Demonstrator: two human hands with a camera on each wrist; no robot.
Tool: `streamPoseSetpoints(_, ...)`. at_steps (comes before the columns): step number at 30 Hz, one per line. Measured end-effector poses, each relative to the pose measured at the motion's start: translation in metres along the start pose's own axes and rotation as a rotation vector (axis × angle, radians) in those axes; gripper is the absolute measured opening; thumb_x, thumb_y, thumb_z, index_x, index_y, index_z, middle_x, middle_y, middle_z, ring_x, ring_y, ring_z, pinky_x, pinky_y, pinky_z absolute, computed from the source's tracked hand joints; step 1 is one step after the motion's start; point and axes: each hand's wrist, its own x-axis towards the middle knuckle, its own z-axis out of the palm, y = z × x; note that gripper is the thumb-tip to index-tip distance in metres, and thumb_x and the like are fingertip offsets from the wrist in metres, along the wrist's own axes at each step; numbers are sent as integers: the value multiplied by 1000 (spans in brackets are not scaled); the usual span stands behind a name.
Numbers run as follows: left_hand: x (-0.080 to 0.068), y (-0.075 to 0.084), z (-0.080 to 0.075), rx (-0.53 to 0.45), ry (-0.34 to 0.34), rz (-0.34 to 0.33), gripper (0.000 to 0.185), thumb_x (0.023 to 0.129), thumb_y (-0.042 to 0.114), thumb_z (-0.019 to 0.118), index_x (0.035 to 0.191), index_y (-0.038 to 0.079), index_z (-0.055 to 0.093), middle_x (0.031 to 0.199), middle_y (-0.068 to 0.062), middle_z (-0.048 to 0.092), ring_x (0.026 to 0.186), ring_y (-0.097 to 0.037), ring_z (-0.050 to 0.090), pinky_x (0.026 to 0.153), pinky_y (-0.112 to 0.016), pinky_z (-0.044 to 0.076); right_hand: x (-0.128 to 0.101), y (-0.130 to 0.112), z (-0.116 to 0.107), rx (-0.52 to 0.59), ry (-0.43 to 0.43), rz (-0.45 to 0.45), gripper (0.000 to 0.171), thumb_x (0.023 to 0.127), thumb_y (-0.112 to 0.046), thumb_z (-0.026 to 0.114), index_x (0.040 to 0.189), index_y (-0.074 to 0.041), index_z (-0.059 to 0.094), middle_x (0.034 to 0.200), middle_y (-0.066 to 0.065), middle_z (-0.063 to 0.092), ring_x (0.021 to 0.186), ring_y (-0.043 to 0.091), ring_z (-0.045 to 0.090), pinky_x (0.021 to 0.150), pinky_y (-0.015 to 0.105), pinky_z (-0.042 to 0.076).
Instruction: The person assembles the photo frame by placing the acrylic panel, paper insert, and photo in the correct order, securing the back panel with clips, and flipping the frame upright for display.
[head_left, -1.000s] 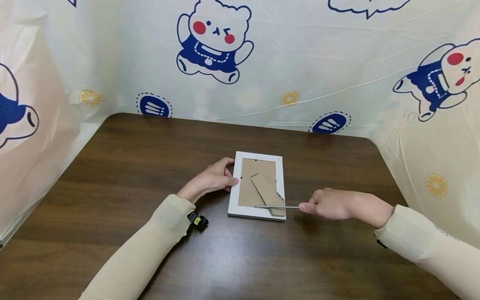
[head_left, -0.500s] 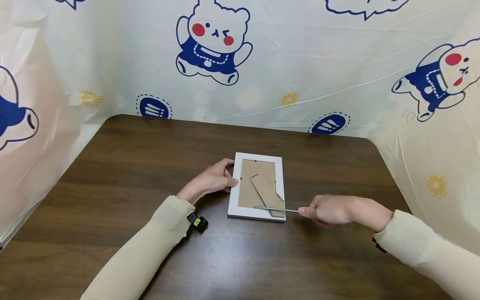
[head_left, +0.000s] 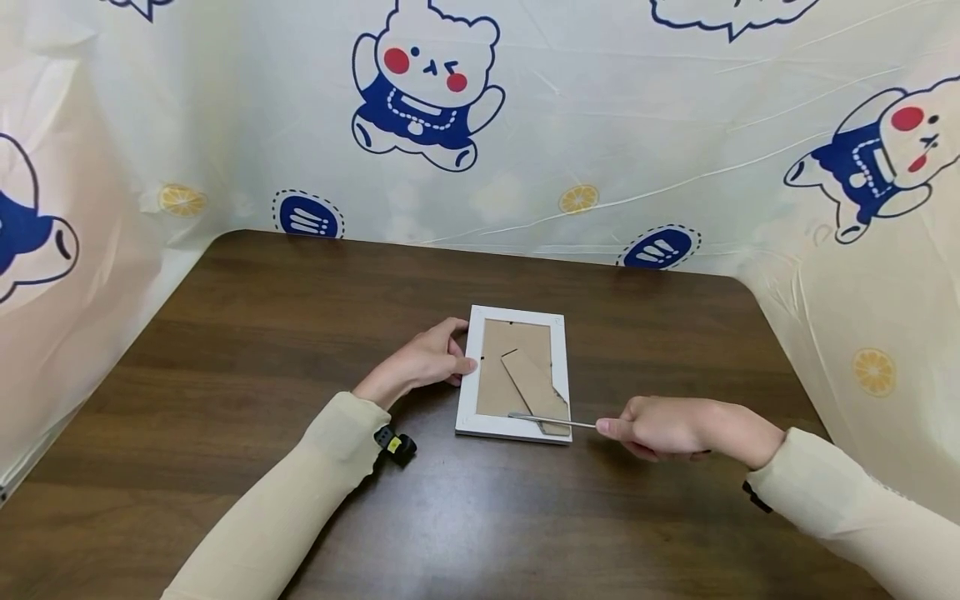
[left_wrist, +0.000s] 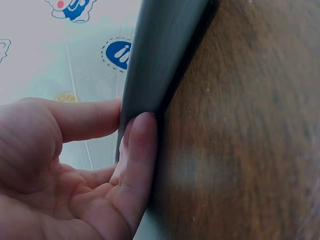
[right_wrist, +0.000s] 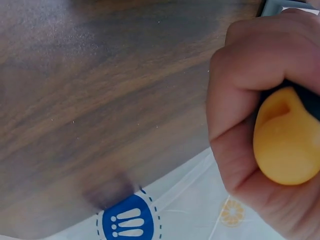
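Observation:
A white picture frame lies back side up on the wooden table, its brown backing board showing. A cardboard stand leg slants across the board toward the lower right. My left hand holds the frame's left side; in the left wrist view the thumb and fingers grip its edge. In my right hand is a screwdriver, its thin metal shaft reaching left over the lower end of the stand leg, flat tip near the frame's bottom inner edge. Its yellow handle end shows in the right wrist view.
The dark wooden table carries the frame near its middle. A pale curtain printed with cartoon bears hangs around the back and sides. Small dark tabs sit around the backing board's edge.
My right hand has sunk slightly toward the table's front, so the screwdriver's handle end sits lower and the shaft tilts more. The left hand and frame stay put.

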Motion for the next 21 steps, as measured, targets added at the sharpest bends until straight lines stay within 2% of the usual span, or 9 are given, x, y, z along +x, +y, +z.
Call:
streamPoseSetpoints(9,2,-2,0,-2,-1,7,76,98,7,73,162,3,33,101,-15,59,87,-25,69,81,-36,65,2,5,5,54,-20,4,71,112,-53,43,55,-12,46,46,-5,34,40,11,21,41,27,19)
streamPoseSetpoints(16,0,-2,0,-9,-2,5,76,98,7,73,162,5,33,102,-15,59,88,-24,69,81,-36,65,1,0,2,-2,17,-25,70,113,-50,45,54,-11,45,48,-6,35,43,12,26,48,29,30)
streamPoseSetpoints(21,-1,-1,-1,-10,-5,-2,76,99,7,73,163,5,33,103,-15,58,89,-25,67,81,-35,65,-1,-3,2,-69,75,-17,69,112,-51,47,54,-13,47,49,-7,36,47,12,30,55,30,36)
